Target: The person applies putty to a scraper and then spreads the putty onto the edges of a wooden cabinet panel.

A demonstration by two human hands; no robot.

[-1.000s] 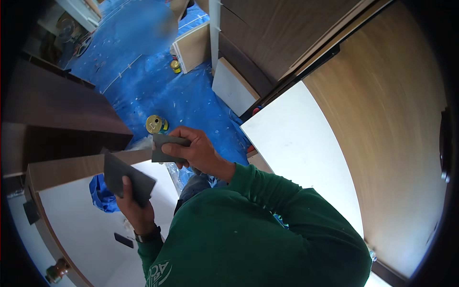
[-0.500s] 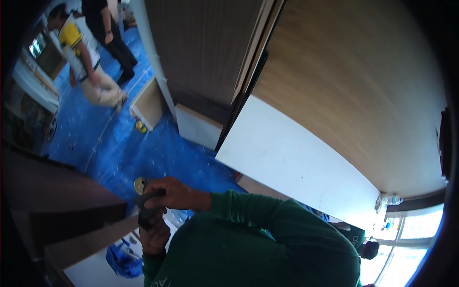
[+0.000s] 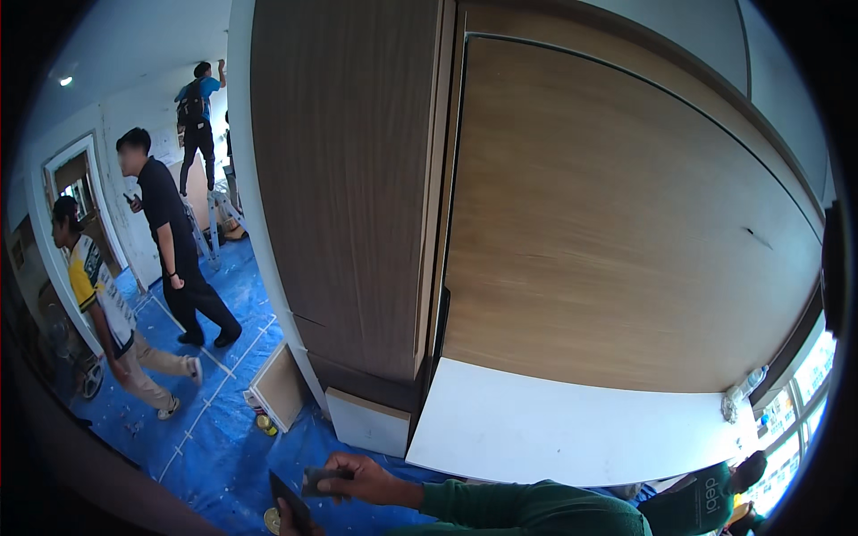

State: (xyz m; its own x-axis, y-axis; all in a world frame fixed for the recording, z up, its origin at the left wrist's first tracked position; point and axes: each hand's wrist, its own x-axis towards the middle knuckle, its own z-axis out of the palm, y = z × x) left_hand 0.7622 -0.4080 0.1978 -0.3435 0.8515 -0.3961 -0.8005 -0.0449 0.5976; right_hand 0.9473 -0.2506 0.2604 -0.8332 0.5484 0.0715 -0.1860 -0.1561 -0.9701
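Note:
My right hand point(image 3: 371, 480), in a green sleeve, reaches in from the lower edge. Its fingers pinch a flat, dark grey rectangular piece point(image 3: 318, 482). Just left of it and lower, my left hand point(image 3: 290, 520) is partly cut off by the picture's edge. It grips a dark, flat, blade-like piece point(image 3: 286, 497) that tapers toward its top. The two pieces are close together; whether they touch I cannot tell. A round, yellowish disc or tin top point(image 3: 271, 521) shows beside my left hand, and what supports it is hidden.
A white panel point(image 3: 554, 429) runs below a large wood-grain panel point(image 3: 626, 232). A board point(image 3: 279, 389) leans beside a yellow tin point(image 3: 265, 425) on blue floor sheeting point(image 3: 223, 429). Two people walk at left; another stands on a ladder point(image 3: 214, 219). A person in green point(image 3: 688, 505) is at lower right.
My view has swung upward, so both hands appear lower in the picture. The hands, earlier bunched together, now show two separate flat pieces. The two people at left have walked on leftward.

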